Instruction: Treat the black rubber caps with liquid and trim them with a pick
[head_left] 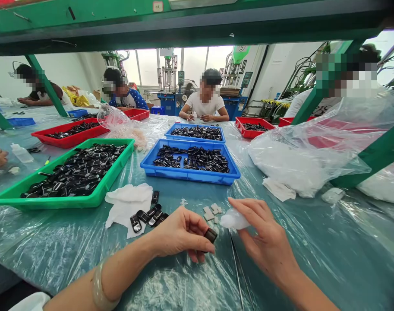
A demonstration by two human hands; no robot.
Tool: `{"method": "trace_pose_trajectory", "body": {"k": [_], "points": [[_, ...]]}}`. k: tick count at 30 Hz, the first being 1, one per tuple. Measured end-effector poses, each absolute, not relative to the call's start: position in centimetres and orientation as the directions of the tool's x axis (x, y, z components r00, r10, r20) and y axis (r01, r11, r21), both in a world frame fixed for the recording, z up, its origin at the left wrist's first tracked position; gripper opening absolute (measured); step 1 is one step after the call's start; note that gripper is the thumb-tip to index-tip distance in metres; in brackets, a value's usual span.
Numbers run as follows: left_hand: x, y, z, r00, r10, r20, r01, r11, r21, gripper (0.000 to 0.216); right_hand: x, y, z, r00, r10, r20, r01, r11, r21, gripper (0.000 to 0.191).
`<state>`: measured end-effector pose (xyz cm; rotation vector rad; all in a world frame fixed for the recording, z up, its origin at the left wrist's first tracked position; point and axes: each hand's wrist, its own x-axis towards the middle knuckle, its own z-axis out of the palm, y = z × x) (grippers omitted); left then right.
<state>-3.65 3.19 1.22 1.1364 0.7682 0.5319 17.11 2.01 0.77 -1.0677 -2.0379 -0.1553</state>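
Left hand (180, 231) is curled, its thumb and fingertips pinching a small black part (211, 235) just above the table (329, 250). Right hand (264, 242), close beside it, grips a white wad (234, 219) between thumb and forefinger, near the part but not touching it. More black pieces (148, 216) lie on a cloth (127, 203) just beyond the left hand. Farther back stand a blue tray (187, 175) and a green tray (54, 202), both full.
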Motion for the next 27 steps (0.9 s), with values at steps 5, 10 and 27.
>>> {"method": "trace_pose_trajectory", "body": {"k": [5,10,27], "points": [[-3.6,3.2,1.2,0.655,0.7,-0.286,0.045,0.341,0.939,0.029,16.7,1.6,1.1,-0.413,0.58,0.702,0.756,0.648,-0.091,0.046],[-3.6,3.2,1.0,0.665,0.689,-0.289,0.068,0.329,0.942,0.028,16.6,1.3,1.3,-0.444,0.553,0.705,0.768,0.64,-0.019,0.044],[-3.7,3.3,1.0,0.68,0.67,-0.3,0.111,0.31,0.944,0.023,16.2,1.0,1.9,-0.471,0.495,0.73,0.766,0.64,0.06,0.041]]}}
